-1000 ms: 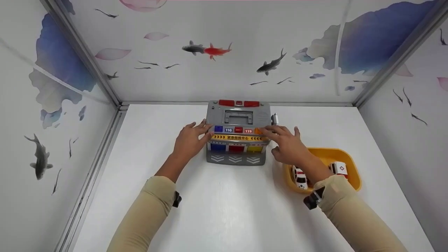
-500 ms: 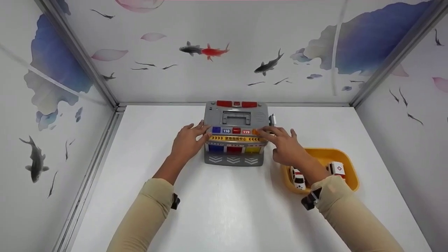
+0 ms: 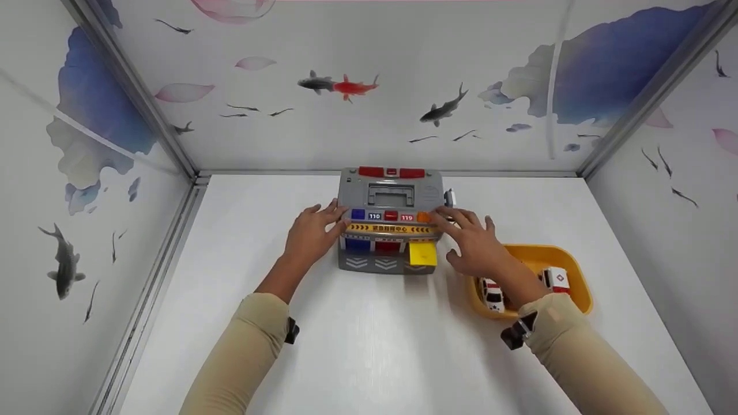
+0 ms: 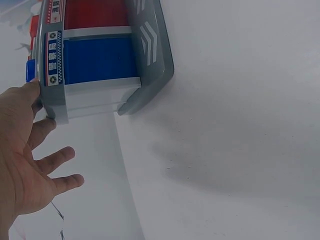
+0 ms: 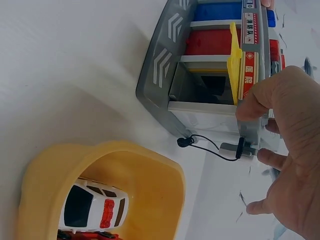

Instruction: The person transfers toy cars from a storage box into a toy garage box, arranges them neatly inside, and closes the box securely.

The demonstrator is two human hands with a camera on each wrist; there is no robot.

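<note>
A grey toy rescue garage (image 3: 357, 193) stands against the back wall, with blue, red and orange buttons along its roof front. Its yellow door (image 3: 422, 253) is swung up and juts outward, and the right wrist view shows the dark bay (image 5: 207, 85) behind it. The blue door (image 4: 100, 60) and red door (image 5: 212, 42) are down. My left hand (image 3: 308, 233) rests on the garage's left front roof corner, thumb in front, other fingers spread. My right hand (image 3: 475, 245) lies at the right corner, its index finger on the orange button (image 3: 424, 217).
A yellow tub (image 3: 579, 271) sits under my right forearm. It holds a white toy car (image 3: 493, 295), a toy ambulance (image 3: 557, 279) and something red. A black cord (image 5: 215, 145) hangs by the garage's right side. White printed walls surround the table (image 3: 346, 346).
The yellow door has swung up and outward from its closed position. Both hands stay in nearly the same places on the garage. The head view has shifted slightly.
</note>
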